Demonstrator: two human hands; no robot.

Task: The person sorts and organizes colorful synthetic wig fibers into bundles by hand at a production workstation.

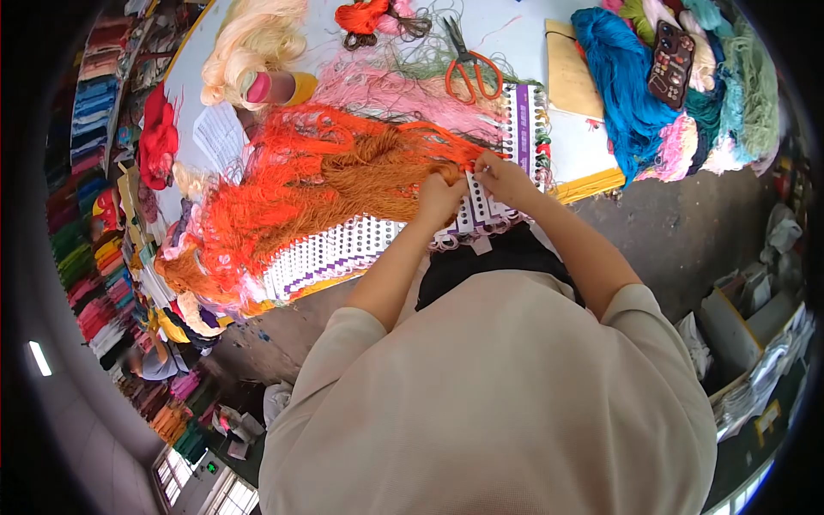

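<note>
My left hand [441, 196] is closed on the end of a brown-orange thread bundle [369, 176]. Close beside it, my right hand [505, 180] pinches at strands near the edge of a punched card; what exactly lies between its fingertips is too small to tell. Bright orange-red thread [283, 154] spreads to the left, partly under the brown-orange strands. White punched cards [330, 249] with purple marks lie in an overlapping row along the table's near edge. Another punched card [522, 120] stretches away beyond my right hand, with small thread knots on its right side.
Orange-handled scissors [470, 73] lie beyond my hands on the table [498, 26]. Blue thread [614, 77] and a phone [670, 64] are at the right. Cream thread [257, 43] and a cone [273, 87] stand farther left. Shelves of coloured thread [94, 112] line the left.
</note>
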